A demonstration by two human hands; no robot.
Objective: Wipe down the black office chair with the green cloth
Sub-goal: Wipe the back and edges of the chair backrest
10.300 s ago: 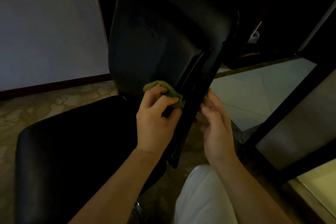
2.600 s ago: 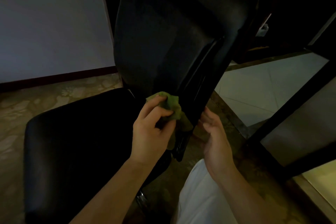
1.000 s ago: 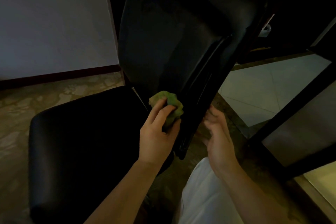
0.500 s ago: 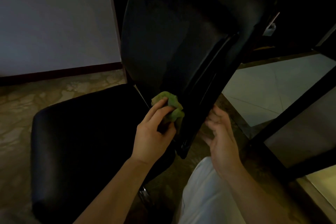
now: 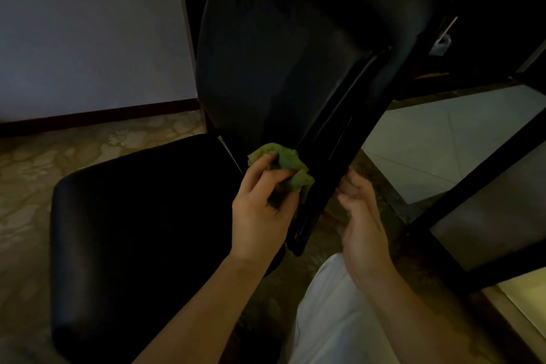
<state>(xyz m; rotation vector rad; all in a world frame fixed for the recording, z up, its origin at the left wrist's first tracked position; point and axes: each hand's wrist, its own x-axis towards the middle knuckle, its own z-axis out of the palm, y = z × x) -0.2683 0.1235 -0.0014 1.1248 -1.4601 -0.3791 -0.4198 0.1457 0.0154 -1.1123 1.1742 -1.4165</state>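
left hand [image 5: 260,210] curled round the bunched, crumpled green cloth [image 5: 291,165], which pokes out past the fingertips on the far side | cloth against the lower right edge of the black office chair [image 5: 280,53] backrest, above the smooth padded seat [image 5: 141,230] | right hand [image 5: 363,221] fingers loose, holding nothing, just right of that glossy moulded edge

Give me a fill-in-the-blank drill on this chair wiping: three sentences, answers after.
The left hand grips a ____ cloth. The cloth touches the ____, not the seat. The right hand, on the other side of the chair's edge, holds ____.
Missing words: green; backrest; nothing.
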